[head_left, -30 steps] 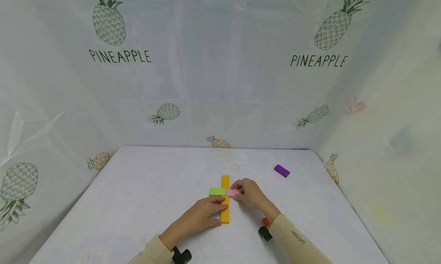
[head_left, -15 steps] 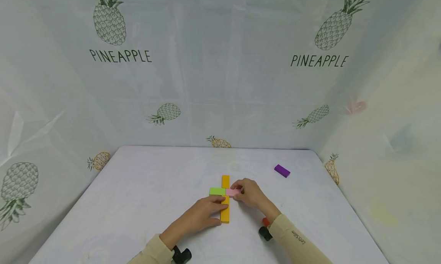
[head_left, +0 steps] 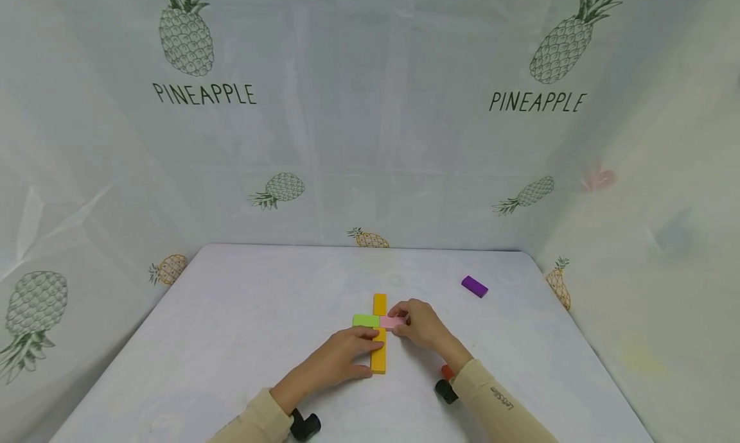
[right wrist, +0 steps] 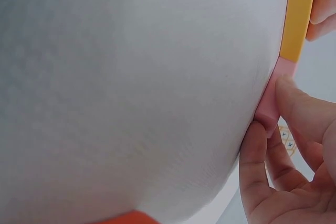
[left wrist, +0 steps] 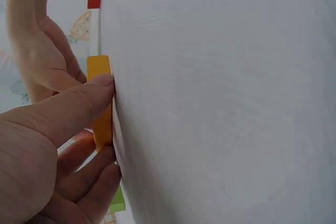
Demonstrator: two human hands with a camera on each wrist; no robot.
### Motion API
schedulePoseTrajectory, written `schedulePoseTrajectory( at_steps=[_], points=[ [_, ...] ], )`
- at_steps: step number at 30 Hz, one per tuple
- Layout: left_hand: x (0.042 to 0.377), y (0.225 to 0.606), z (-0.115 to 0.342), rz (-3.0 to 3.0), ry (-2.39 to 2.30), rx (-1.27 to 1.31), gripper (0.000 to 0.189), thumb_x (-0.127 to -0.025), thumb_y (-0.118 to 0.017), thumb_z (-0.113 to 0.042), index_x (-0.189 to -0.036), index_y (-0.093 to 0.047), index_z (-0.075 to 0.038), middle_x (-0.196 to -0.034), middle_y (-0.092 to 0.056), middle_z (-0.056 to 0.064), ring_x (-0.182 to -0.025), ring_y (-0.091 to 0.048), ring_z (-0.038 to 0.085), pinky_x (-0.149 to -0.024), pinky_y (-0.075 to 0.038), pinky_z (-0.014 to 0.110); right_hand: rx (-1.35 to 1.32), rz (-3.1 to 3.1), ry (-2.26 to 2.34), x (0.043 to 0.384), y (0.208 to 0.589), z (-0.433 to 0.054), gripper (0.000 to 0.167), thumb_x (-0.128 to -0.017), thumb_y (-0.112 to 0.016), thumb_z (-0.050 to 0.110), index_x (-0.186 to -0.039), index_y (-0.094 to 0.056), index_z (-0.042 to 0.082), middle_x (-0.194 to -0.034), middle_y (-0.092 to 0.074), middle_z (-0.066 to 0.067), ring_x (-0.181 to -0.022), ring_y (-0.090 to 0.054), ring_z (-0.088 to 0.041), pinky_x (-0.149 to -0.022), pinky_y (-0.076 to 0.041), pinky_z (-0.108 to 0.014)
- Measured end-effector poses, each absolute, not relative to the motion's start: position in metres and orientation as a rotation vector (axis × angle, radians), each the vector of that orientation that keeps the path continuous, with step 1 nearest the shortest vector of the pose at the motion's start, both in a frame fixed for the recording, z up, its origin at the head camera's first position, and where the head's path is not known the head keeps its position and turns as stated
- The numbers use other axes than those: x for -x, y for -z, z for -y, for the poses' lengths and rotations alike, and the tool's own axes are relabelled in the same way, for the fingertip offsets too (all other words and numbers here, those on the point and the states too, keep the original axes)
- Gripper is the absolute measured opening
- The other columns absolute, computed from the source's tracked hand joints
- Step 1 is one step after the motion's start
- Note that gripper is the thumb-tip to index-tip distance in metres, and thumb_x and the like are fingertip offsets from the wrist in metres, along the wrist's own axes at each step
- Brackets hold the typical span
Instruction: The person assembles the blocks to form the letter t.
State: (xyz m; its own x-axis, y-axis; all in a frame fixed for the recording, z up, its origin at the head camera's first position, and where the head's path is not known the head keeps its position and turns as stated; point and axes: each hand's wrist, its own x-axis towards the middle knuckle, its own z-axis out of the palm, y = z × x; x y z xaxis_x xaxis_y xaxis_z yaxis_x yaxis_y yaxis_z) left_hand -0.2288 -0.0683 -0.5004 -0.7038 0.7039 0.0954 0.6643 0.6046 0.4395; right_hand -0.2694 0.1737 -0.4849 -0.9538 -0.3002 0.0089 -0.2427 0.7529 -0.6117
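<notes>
Pink block, lower centre of the frame: pinched by right hand, one end against green block. Left hand: fingers apart, touching lower yellow block. Risk: uneven sideways push could shunt green block askew.

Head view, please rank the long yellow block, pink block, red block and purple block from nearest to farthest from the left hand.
1. Long yellow block, touched by the left hand.
2. Pink block, just ahead of it, to the right.
3. Red block, farther right, only partly showing.
4. Purple block, farthest right, toward the back.
</notes>
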Motion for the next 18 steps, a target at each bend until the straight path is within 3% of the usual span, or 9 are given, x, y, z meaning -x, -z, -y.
schedulePoseTrajectory(
  at_steps=[18],
  points=[
    [0.2287, 0.4945, 0.0681, -2.728, -0.691, -1.179, 0.054, -0.092, -0.086, -0.029, -0.141, -0.070, -0.014, -0.152, -0.061, 0.003, -0.139, -0.057, 0.022, -0.115, -0.049, 0.042, 0.478, -2.842, 0.970, 0.2684, 0.4826, -0.1757, 0.021, -0.092, -0.084, 0.011, -0.112, -0.075, 0.014, -0.096, -0.061, -0.002, -0.089, -0.054, -0.019, -0.081, -0.053, -0.034]
  ],
)
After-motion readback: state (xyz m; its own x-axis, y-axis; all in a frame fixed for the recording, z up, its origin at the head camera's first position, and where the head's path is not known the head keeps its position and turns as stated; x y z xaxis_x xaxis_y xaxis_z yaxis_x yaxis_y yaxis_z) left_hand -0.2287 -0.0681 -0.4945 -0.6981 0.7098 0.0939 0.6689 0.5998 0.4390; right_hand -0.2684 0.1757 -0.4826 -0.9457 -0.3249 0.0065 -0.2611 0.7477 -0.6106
